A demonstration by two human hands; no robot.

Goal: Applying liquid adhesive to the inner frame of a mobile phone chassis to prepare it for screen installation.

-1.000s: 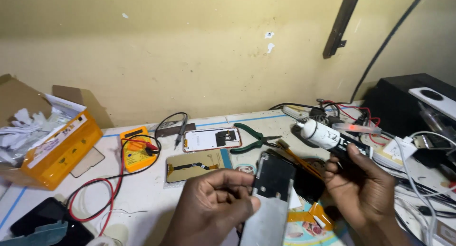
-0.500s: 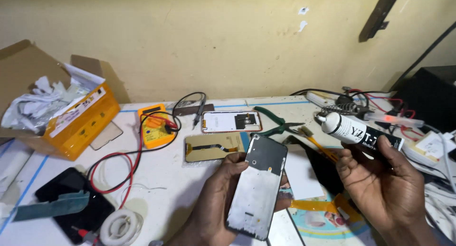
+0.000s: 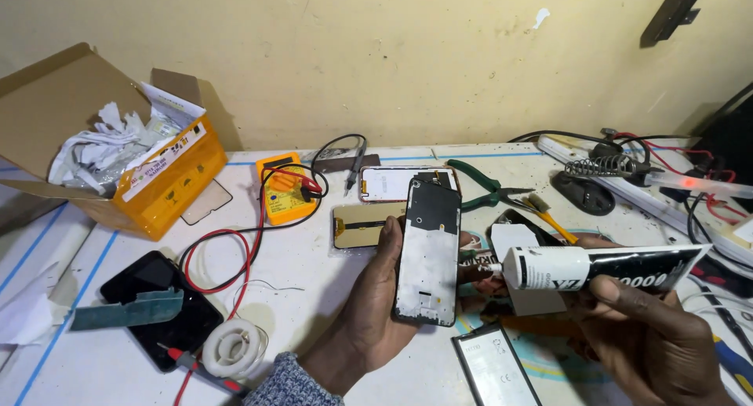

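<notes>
Held in the left hand point(image 3: 369, 312): a phone frame point(image 3: 427, 253), matt grey metal-looking plate scuffed with pale residue, upper part dull black plastic. Gripped by the right hand point(image 3: 655, 339): a glue tube point(image 3: 604, 268), smooth and slightly glossy, white at the nozzle end, black behind. Left of the left hand lay a glossy black screen panel point(image 3: 161, 304); further left stood a rough brown cardboard box point(image 3: 55, 108) of crumpled white paper. Beyond both hands sat a yellow plastic multimeter point(image 3: 287, 188)

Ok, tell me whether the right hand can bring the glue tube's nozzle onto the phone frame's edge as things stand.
Probably yes. The right hand holds the glue tube sideways, its nozzle almost at the right edge of the phone frame, which the left hand holds up. Nothing lies between them.
</notes>
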